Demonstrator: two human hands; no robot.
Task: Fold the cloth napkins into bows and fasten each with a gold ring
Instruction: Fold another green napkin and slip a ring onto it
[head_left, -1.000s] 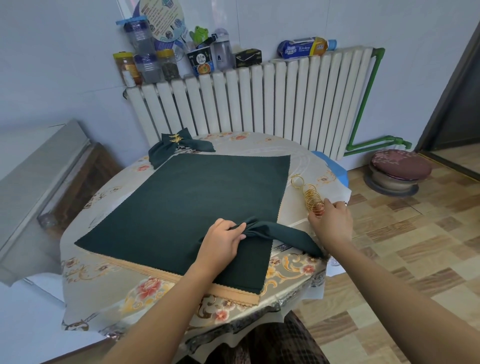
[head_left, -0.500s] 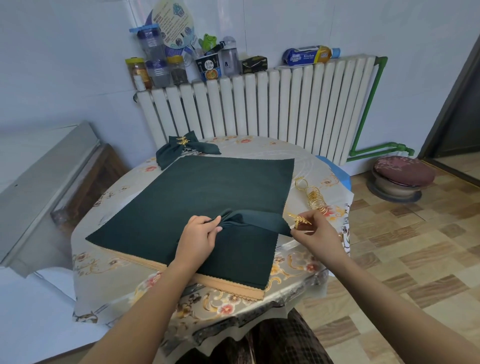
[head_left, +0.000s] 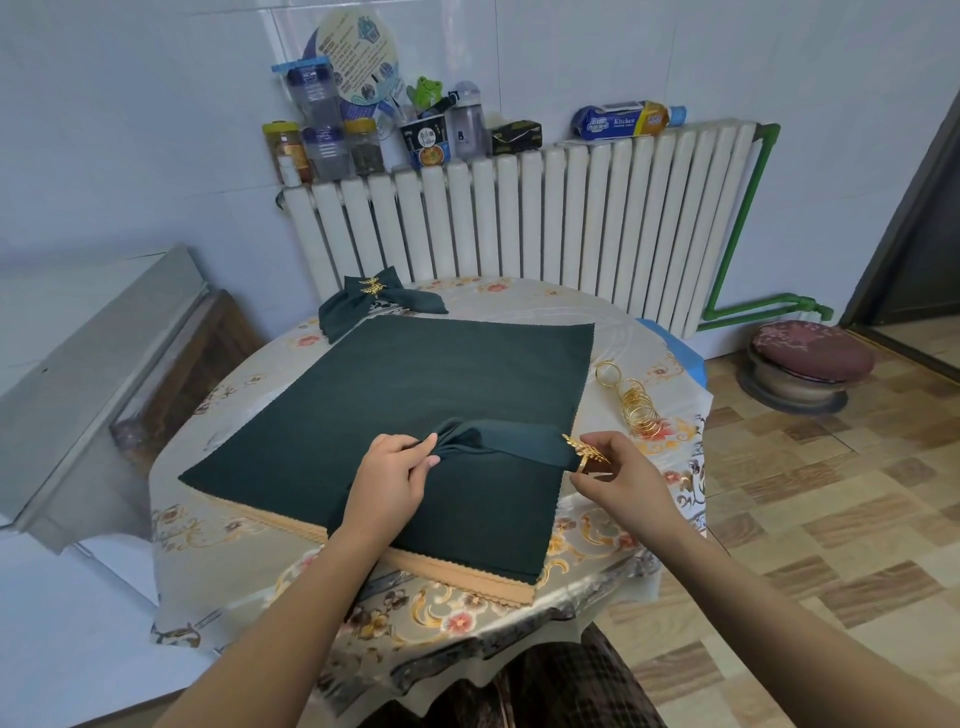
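In the head view, the left hand (head_left: 390, 478) is curled, its thumb and fingertips pinching the gathered middle of a dark green napkin (head_left: 498, 439) that lies folded into a narrow band. The right hand (head_left: 618, 475) is closed on a gold ring (head_left: 584, 453) with a leaf ornament, held between thumb and fingers at the right end of the band — the end of the cloth is seen entering the ring.

The band rests on a stack of napkins (head_left: 405, 395), green on top with tan edges showing below, laid flat on a round table (head_left: 218, 519) covered by a flowered cloth. Beyond the stack, at its far left corner, a finished bow (head_left: 374, 304) is placed, fastened with a gold ring of its own. To the right of the stack, near the right hand, a row of spare gold rings (head_left: 636, 405) lies on the tablecloth. Behind the table a white radiator (head_left: 519, 218) is set against the tiled wall, with jars, bottles and a packet lined along its top. To the right of the table a patterned tile floor is seen — a low cushioned stool (head_left: 802, 364) stands on it.
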